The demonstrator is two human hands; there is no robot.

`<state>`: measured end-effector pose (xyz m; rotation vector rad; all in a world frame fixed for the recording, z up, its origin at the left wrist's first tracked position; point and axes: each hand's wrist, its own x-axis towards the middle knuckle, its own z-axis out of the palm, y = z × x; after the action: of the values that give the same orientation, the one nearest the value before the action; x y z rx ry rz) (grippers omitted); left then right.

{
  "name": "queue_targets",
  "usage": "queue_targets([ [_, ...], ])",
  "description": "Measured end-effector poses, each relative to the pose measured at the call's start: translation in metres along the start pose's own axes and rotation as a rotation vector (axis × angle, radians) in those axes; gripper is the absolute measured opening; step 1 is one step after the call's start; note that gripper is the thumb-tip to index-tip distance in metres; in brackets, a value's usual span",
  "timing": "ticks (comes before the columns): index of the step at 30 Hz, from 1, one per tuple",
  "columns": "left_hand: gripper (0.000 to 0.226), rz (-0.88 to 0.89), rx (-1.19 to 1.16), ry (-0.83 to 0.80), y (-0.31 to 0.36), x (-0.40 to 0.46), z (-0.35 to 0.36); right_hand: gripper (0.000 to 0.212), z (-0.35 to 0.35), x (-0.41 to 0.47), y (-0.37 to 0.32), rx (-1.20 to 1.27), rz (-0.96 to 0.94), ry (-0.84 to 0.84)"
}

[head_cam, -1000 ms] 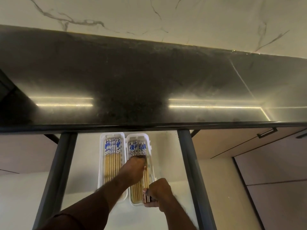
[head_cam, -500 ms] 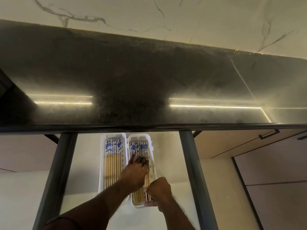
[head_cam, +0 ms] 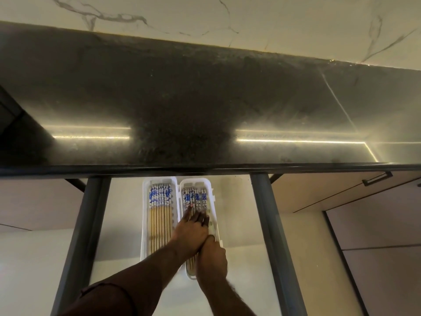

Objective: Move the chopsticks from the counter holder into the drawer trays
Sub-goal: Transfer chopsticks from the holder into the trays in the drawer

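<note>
**Head view: both hands in the right drawer tray**

From the head view we see our left hand (head_cam: pixel 190 233) reaching across into the right tray (head_cam: pixel 214 201), fingers (head_cam: pixel 189 212) straight and spread, pressing flat on the chopsticks (head_cam: pixel 196 199) that lie there. Our right hand (head_cam: pixel 211 256) sits just behind it at the tray's near end, touching the left wrist; its fingers are curled downward, but we cannot tell whether they grasp anything, since the knuckles hide what is beneath.

Just beside, touching along its long edge, the left tray (head_cam: pixel 145 224) holds a neat row of chopsticks (head_cam: pixel 159 213), blue-and-white patterned ends pointing away from us. Both white trays lie in the open drawer (head_cam: pixel 123 213), between its dark side rails (head_cam: pixel 84 224). Above the drawer runs the dark tabletop (head_cam: pixel 205 99), with strips of light reflected on it, and behind that a marble wall (head_cam: pixel 273 23).
</note>
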<state>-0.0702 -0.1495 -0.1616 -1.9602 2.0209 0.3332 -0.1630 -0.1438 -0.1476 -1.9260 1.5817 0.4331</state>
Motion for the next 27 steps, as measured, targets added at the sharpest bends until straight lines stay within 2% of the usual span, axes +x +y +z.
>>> queue_targets([
  [7, 0.065, -0.023, 0.02, 0.014, 0.001, 0.0, 0.007, 0.04, -0.006, 0.0, 0.004, 0.04, -0.021, -0.076],
  [13, 0.067, -0.043, 0.009, 0.035, 0.004, 0.001, 0.013, 0.041, -0.006, -0.011, 0.013, -0.009, -0.062, -0.05],
  [21, 0.065, -0.033, -0.092, 0.153, -0.004, -0.012, 0.007, 0.028, -0.026, -0.03, 0.017, -0.086, -0.278, 0.152],
  [27, 0.064, -0.078, -0.163, 0.275, -0.019, -0.041, -0.009, 0.032, -0.06, -0.04, 0.017, -0.047, -0.26, 0.2],
])
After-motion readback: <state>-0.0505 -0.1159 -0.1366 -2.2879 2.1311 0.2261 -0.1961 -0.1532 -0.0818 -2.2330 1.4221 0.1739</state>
